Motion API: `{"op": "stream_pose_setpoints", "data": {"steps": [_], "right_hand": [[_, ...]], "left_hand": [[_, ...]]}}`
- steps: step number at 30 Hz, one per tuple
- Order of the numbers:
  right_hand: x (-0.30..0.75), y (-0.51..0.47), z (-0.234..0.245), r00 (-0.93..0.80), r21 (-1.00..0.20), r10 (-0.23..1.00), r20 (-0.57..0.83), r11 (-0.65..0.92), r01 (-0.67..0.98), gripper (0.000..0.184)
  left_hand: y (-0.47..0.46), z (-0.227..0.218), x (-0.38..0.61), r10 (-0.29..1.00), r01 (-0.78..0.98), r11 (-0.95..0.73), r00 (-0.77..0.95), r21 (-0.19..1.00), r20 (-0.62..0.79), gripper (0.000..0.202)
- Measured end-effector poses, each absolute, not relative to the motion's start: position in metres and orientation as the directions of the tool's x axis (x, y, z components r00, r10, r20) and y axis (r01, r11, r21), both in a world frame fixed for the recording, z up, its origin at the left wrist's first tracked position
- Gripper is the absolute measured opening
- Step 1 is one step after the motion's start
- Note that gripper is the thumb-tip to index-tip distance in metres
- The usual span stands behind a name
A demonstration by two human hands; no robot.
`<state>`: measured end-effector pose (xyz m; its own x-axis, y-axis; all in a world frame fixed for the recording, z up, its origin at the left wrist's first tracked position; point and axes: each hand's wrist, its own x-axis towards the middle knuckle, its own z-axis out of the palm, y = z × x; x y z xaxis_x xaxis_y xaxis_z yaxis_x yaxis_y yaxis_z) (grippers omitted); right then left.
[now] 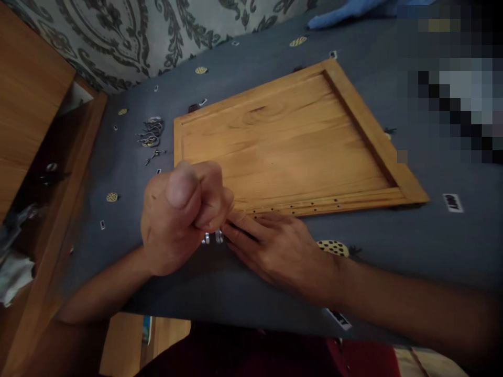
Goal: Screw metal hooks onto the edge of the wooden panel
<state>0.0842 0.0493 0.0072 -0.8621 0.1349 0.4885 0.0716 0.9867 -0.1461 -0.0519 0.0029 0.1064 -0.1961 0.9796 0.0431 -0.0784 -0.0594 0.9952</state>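
A framed wooden panel (275, 141) lies on the grey patterned cloth, with a line of small dark holes along its near edge. Over its near left corner my left hand (176, 214) is closed in a fist, thumb on top; whatever it may grip is hidden. My right hand (275, 246) rests against the near edge, fingers drawn together and pointing under the left fist. Their tips are covered, so what they pinch cannot be made out. Small shiny metal pieces (212, 238) show just below the two hands.
Left of the panel lie a cluster of curved metal pieces (151, 131) and a few small screw-like bits (156, 154). An open wooden cabinet (58, 209) borders the left side. Blue fabric (346, 13) lies at the back, beside a patterned wall (118, 31).
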Motion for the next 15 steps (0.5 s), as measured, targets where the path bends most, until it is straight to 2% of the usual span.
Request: {"op": "stream_pose_setpoints", "data": {"steps": [5,10,15], "right_hand": [[0.084,0.0491,0.0068,-0.857,-0.145,0.132,0.499,0.987,0.067,0.024],[0.0838,0.0487,0.0067,-0.858,-0.138,0.135,0.496,0.988,0.075,0.023],[0.083,0.048,0.004,-0.834,-0.111,0.139,0.534,0.989,0.094,0.024]], "left_hand": [[0.0003,0.1051,-0.0519,0.97,-0.066,-0.049,-0.239,0.997,0.032,0.071],[-0.0039,0.0983,-0.0536,0.953,-0.021,-0.131,-0.279,0.991,0.12,0.064],[0.002,0.1028,-0.061,0.931,-0.086,-0.231,-0.309,0.969,0.195,0.065]]}}
